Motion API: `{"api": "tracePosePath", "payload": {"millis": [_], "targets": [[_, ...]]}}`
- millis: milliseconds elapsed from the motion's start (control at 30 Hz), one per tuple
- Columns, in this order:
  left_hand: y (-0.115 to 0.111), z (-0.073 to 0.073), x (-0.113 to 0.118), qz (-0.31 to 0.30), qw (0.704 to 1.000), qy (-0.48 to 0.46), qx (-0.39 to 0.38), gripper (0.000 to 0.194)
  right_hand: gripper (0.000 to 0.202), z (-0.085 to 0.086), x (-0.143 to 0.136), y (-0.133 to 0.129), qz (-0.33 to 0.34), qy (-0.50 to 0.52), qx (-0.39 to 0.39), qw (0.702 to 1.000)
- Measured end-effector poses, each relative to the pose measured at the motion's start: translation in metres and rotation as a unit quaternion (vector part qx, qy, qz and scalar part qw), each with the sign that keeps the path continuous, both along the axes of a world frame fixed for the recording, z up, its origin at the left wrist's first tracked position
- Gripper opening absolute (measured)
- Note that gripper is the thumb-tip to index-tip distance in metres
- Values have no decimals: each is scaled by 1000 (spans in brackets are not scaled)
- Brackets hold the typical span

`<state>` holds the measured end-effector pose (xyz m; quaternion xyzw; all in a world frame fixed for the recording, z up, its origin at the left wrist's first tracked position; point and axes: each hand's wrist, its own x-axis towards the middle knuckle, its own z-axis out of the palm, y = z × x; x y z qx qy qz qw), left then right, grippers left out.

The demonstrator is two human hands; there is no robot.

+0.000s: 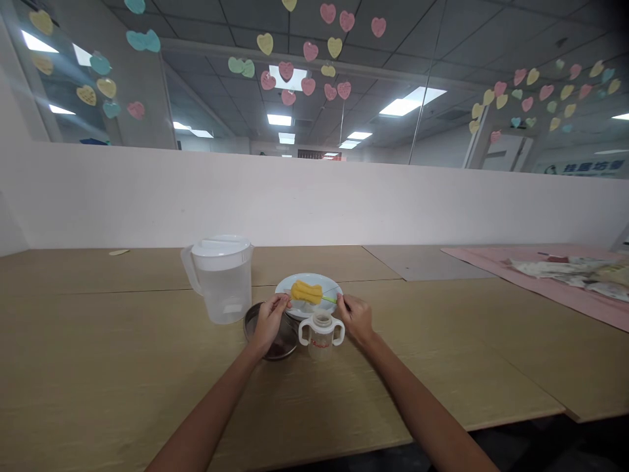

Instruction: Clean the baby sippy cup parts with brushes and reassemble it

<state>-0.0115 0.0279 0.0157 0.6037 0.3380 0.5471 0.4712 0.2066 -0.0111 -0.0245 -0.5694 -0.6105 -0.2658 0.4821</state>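
My right hand (358, 317) is closed round the thin green handle of a bottle brush with a yellow sponge head (306, 292), held level over a white plate (281, 286). My left hand (272, 319) is pinched closed by the far left end of the sponge. What its fingertips hold is too small to make out. Between my hands stands a small clear bottle (321, 341) with two white handles, upright and with its mouth uncovered. Partly behind my left hand and wrist lies a round dark metal dish (285, 346).
A translucent lidded pitcher (223, 288) stands left of the metal dish. At the right, a pink cloth (496, 265) bears crumpled fabric (580, 270). A small flat piece (119, 252) lies at the back left. A low white wall (314, 200) borders the wooden table (122, 373).
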Motion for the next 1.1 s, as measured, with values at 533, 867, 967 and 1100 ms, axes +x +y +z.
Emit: {"api": "tracePosePath", "payload": {"millis": [533, 867, 967, 1100], "targets": [[17, -2, 0, -60, 980, -178, -71, 34, 40, 1, -4, 0, 4, -45, 28, 999], [32, 13, -24, 3, 977, -208, -44, 38, 32, 1, 1, 1, -75, 58, -36, 995], [32, 6, -25, 42, 995, -84, -44, 37, 25, 0, 4, 3, -85, 69, -58, 992], [32, -6, -21, 58, 997, 9, -40, 29, 25, 0, 3, 6, -103, 36, -53, 993]]}}
